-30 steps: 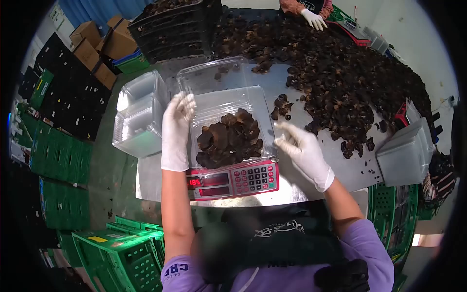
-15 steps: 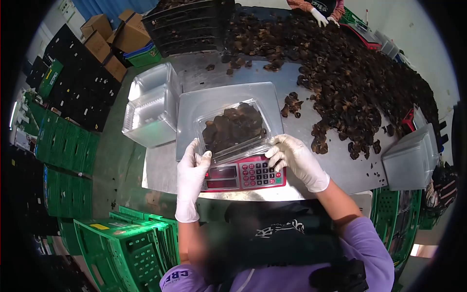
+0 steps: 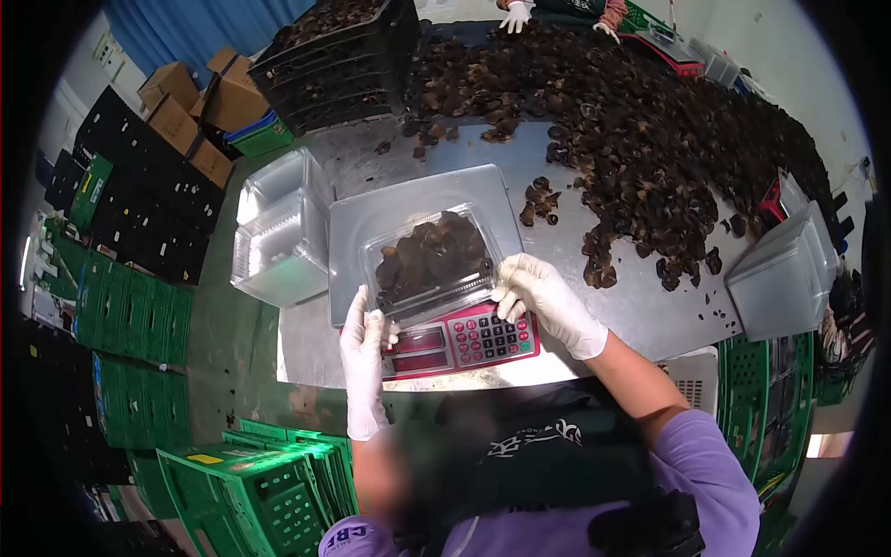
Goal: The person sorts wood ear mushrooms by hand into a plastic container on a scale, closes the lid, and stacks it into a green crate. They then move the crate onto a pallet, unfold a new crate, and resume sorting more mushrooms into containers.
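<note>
Your left hand (image 3: pixel 364 347) and right hand (image 3: pixel 555 306) pinch the near corners of the clear box (image 3: pixel 430 254), ahead between them, long side running hand to hand; whether it's latched is hard to tell.

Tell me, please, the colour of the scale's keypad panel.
The keypad panel is pinkish red around its keys; the head view shows it best.

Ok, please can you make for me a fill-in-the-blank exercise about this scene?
1. The left hand and the right hand wear white ____.
2. The filled clear container is held by ____ of these hands.
3. The number keys of the red scale are nearer the ____ hand.
4. The curtain at the back is ____.

Missing words: gloves; both; right; blue.
</note>
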Tool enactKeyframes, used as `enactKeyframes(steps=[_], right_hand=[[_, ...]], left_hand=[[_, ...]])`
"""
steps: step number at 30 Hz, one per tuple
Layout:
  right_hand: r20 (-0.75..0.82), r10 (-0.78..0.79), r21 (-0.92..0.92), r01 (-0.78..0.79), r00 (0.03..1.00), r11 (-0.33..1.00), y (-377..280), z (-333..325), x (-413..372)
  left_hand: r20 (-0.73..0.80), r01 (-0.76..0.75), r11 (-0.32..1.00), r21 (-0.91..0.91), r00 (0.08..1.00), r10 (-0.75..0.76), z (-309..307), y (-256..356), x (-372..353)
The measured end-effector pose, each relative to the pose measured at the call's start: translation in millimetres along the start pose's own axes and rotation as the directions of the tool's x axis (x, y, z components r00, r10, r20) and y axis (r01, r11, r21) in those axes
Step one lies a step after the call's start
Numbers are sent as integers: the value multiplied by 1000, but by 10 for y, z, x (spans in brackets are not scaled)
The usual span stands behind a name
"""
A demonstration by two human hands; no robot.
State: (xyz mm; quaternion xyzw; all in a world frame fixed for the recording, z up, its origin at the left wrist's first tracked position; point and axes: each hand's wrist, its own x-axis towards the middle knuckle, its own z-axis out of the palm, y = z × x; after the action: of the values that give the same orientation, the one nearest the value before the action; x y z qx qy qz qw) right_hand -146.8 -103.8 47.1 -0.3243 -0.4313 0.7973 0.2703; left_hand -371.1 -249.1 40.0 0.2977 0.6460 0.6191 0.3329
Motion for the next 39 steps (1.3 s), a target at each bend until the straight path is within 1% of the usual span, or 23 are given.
enactKeyframes(steps=[3, 4, 5, 6, 7, 9, 10, 11, 13, 15, 19, 22, 23, 26, 27, 28, 29, 30, 33, 35, 37, 38, 39], right_hand=[[6, -21, 20, 21, 1000, 1000, 24, -55, -34], [-139, -386, -457, 286, 912, 842, 36, -13, -21], [-77, -718, -838, 345, 692, 422, 26, 46, -2], [-89, -754, -885, 296, 651, 360, -32, 93, 12], [-85, -753, -885, 298, 653, 359, -101, 134, 78], [186, -850, -914, 405, 493, 35, -241, 199, 258], [227, -836, -932, 362, 499, -37, -291, 244, 356], [228, -836, -931, 363, 499, -37, -321, 270, 429], [163, -740, -921, 370, 652, 124, -356, 311, 556], [174, -648, -938, 326, 741, 121, -352, 357, 588], [236, -595, -959, 284, 768, -15, -322, 511, 837], [196, -403, -979, 153, 894, -136, -383, 619, 995], [192, -405, -980, 150, 894, -133, -394, 600, 962], [228, -730, -903, 420, 645, 89, -466, 407, 669], [292, -729, -890, 455, 619, 30, -550, 283, 448], [231, -695, -853, 486, 681, 192, -633, 193, 162], [231, -630, -897, 414, 742, 158, -645, -16, -84], [291, -513, -950, 306, 808, -58, -669, -223, -359], [217, -54, -960, 202, 975, -195, -767, -702, -1180], [14, -48, -974, 3, 999, -225, -686, -946, -1483], [-31, -184, -999, -36, 982, -28, -631, -1052, -1521], [-29, -184, -999, -35, 982, -27, -609, -1029, -1455], [-115, -209, -963, -58, 971, 262, -588, -947, -1324]], left_hand=[[-16, -9, 999, -32, 1000, 9, -54, -88, 51], [-41, -32, 999, -5, 999, 32, -115, -123, 120], [-66, -56, 998, 21, 996, 57, -147, -145, 167], [-149, -140, 964, 227, 973, 176, -111, -179, 200], [-153, -139, 964, 227, 972, 176, -68, -46, 231], [-182, -253, 946, 203, 940, 290, 22, 337, 316], [-182, -252, 946, 204, 940, 289, 51, 422, 419], [-162, -300, 951, 76, 937, 309, 59, 505, 543], [-154, -348, 936, -54, 929, 336, 50, 598, 840], [-39, -346, 896, -278, 936, 349, 38, 576, 1148], [-89, -272, 923, -271, 962, 258, 127, 677, 1310], [-95, -266, 922, -280, 964, 249, 114, 619, 1387], [-105, -274, 922, -274, 961, 254, 97, 605, 1392], [-130, -269, 925, -267, 961, 242, 64, 588, 1382], [-140, -253, 931, -263, 965, 223, 47, 583, 1368], [-145, -252, 931, -265, 965, 220, 33, 582, 1339], [-105, -274, 929, -250, 961, 255, 21, 583, 1293], [-68, -298, 925, -234, 955, 290, 0, 575, 1240], [31, -333, 916, -223, 937, 348, -88, 506, 991], [100, -336, 926, -170, 929, 356, -132, 564, 664], [186, -315, 943, 105, 938, 292, -160, 498, 394], [150, -430, 851, 302, 903, 403, -138, 448, 283], [138, -506, 711, 489, 849, 510, -89, 405, 188]])
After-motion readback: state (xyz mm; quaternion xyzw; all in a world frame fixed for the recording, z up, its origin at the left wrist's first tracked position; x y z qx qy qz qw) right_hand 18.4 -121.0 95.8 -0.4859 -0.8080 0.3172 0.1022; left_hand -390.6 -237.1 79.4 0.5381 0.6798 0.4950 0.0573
